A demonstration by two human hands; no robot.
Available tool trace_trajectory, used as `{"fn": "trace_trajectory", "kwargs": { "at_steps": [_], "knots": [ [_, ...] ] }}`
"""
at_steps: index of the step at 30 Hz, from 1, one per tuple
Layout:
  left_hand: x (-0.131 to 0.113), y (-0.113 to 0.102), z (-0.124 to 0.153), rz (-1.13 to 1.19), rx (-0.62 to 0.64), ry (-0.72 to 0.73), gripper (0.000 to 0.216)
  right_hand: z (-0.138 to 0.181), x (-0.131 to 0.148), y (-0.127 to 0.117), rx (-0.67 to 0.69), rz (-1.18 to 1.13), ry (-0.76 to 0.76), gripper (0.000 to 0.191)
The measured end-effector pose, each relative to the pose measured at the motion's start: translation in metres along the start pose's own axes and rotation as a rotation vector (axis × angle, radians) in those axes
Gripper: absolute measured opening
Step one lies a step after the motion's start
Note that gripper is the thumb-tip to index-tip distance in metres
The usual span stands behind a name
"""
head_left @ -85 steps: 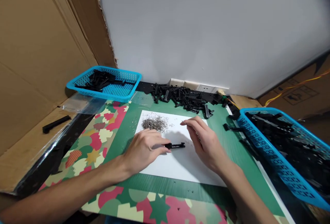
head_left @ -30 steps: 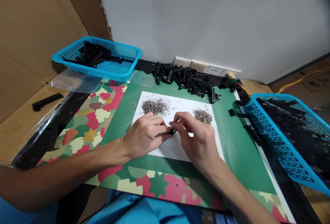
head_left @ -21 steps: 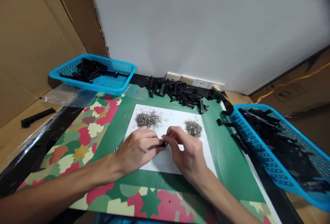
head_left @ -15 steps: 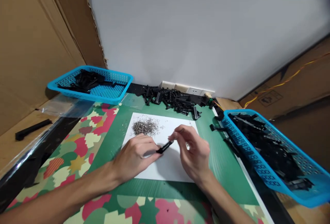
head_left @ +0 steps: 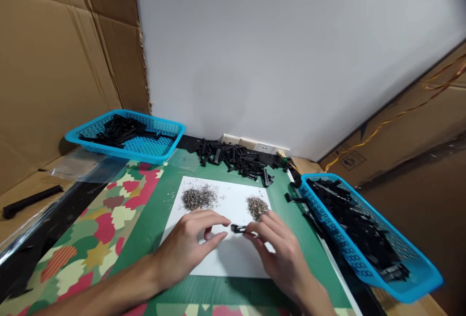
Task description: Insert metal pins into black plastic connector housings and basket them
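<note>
A small black plastic part (head_left: 238,229) is pinched in the fingertips of my right hand (head_left: 280,253) over a white sheet of paper (head_left: 233,257). My left hand (head_left: 187,245) hovers just left of it, its fingers curved and apart, the fingertips close to the part but not gripping it. Two heaps of tiny metal pieces lie on the sheet: the larger heap (head_left: 198,197) beyond my left hand and the smaller heap (head_left: 257,206) just beyond my right.
A blue basket (head_left: 127,134) with black parts stands at the back left, a fuller blue basket (head_left: 360,233) at the right. Loose black parts (head_left: 236,157) are piled along the wall. A lone black strip (head_left: 29,199) lies on cardboard at left. A green mat (head_left: 160,204) covers the table.
My left hand has let go of the black part, which my right hand now holds alone. The view has tilted upward, so both hands sit lower in the picture.
</note>
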State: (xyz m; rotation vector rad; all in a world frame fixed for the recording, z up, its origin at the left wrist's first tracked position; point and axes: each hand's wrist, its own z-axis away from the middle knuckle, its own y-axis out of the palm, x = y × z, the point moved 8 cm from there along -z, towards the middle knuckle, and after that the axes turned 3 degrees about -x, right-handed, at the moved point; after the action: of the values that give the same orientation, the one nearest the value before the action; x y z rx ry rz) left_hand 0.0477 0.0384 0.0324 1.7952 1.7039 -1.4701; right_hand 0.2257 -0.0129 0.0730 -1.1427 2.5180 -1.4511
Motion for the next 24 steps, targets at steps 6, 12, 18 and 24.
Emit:
{"fn": "trace_trajectory", "kwargs": {
  "at_steps": [6,12,18,24],
  "knots": [
    [-0.001,0.001,-0.002,-0.028,0.050,-0.019,0.021,0.041,-0.106,-0.136,-0.364,0.540,0.450,0.014],
    [-0.019,0.012,0.006,-0.142,0.129,0.203,0.020,0.097,-0.186,-0.180,-0.242,0.785,0.796,0.020],
    [-0.026,0.015,0.010,-0.170,0.159,0.288,0.021,0.048,-0.148,-0.140,-0.307,0.664,0.518,0.025],
    [-0.026,0.015,0.011,-0.172,0.171,0.297,0.023,0.018,-0.171,-0.063,0.190,0.487,0.520,0.032]
  ]
}}
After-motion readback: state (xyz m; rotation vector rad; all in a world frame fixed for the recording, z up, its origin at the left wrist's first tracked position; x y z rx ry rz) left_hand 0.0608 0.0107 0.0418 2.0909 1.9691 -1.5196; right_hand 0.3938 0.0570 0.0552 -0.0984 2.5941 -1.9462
